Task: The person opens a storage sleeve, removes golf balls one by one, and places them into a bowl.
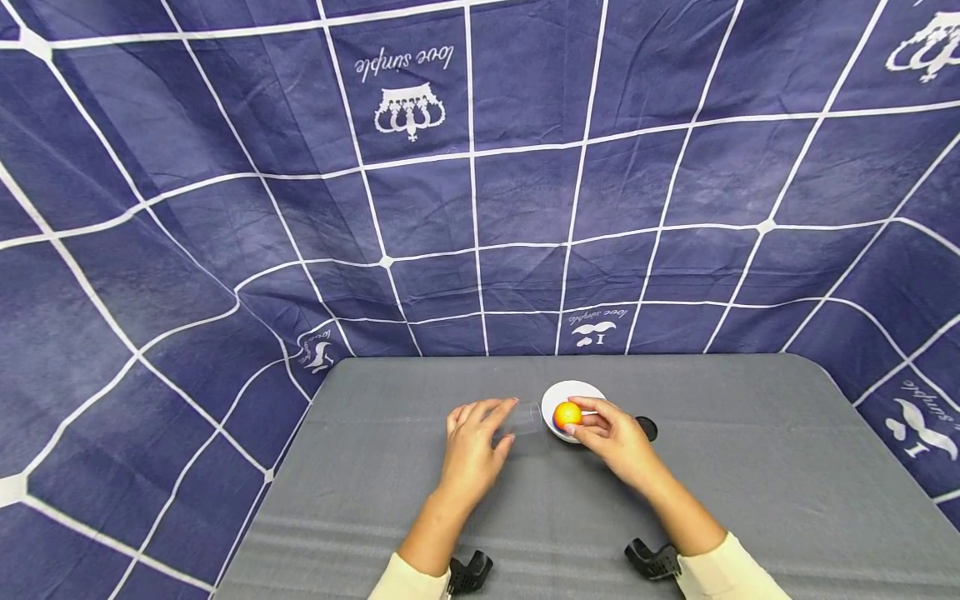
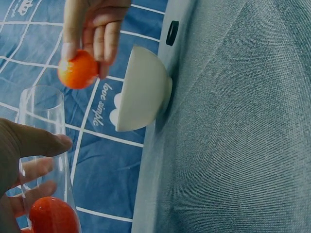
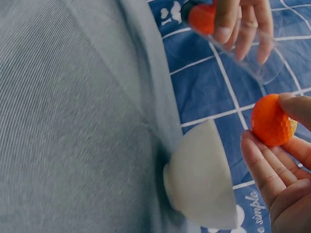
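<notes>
My left hand (image 1: pixel 471 450) grips a clear tube (image 2: pixel 43 111), tilted so that its mouth faces the other hand. Inside the tube's lower end sits an orange ball (image 2: pixel 53 216), with a dark end (image 3: pixel 186 12) behind it in the right wrist view. Between thumb and fingertips, my right hand (image 1: pixel 618 442) pinches a dimpled orange golf ball (image 3: pixel 273 120). That ball is held above a white bowl (image 1: pixel 573 388), overlapping it in the head view. The bowl (image 3: pixel 201 179) stands upright on the table, and its inside is hidden from both wrist cameras.
A round black lid (image 1: pixel 647 428) lies on the grey cloth-covered table (image 1: pixel 375 467), just right of the bowl. Blue cloth (image 1: pixel 525 200) with white lines hangs behind the table and at both sides. Black wrist mounts (image 1: pixel 471 572) sit near both sleeves.
</notes>
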Motion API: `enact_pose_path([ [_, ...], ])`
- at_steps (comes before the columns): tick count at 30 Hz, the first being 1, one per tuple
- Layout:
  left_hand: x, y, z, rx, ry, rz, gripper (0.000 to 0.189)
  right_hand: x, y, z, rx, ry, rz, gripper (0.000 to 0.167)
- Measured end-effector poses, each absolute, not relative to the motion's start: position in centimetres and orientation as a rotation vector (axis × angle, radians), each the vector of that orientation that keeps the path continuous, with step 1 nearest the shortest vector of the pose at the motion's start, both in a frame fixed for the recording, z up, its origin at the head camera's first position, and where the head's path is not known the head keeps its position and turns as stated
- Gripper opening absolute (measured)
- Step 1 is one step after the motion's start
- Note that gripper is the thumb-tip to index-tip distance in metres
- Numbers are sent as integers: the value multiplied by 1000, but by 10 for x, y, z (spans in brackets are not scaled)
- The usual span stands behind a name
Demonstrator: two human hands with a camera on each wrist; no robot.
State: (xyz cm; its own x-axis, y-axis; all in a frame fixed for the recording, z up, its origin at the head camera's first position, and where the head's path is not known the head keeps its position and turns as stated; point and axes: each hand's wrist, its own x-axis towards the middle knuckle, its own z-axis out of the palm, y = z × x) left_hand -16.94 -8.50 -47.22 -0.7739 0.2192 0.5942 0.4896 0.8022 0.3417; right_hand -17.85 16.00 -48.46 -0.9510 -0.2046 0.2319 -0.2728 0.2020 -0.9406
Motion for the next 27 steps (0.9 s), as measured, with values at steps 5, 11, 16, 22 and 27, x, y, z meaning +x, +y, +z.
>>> enact_pose_path([
  [5, -170, -86, -473, -516, -2439, -670, 59, -182, 162, -493, 471, -2409, 1745, 45],
  [11, -171, -87, -474, -507, -2439, -671, 59, -185, 162, -499, 512, -2416, 1460, 43],
  [16, -171, -87, -475, -510, -2425, -678, 60, -187, 161, -501, 533, -2448, 1264, 44],
  [22, -171, -88, -475, -512, -2407, -677, 60, -189, 160, -503, 537, -2474, 1076, 43],
  [27, -171, -89, -475, -507, -2420, -689, 60, -190, 159, -506, 566, -2462, 963, 41],
])
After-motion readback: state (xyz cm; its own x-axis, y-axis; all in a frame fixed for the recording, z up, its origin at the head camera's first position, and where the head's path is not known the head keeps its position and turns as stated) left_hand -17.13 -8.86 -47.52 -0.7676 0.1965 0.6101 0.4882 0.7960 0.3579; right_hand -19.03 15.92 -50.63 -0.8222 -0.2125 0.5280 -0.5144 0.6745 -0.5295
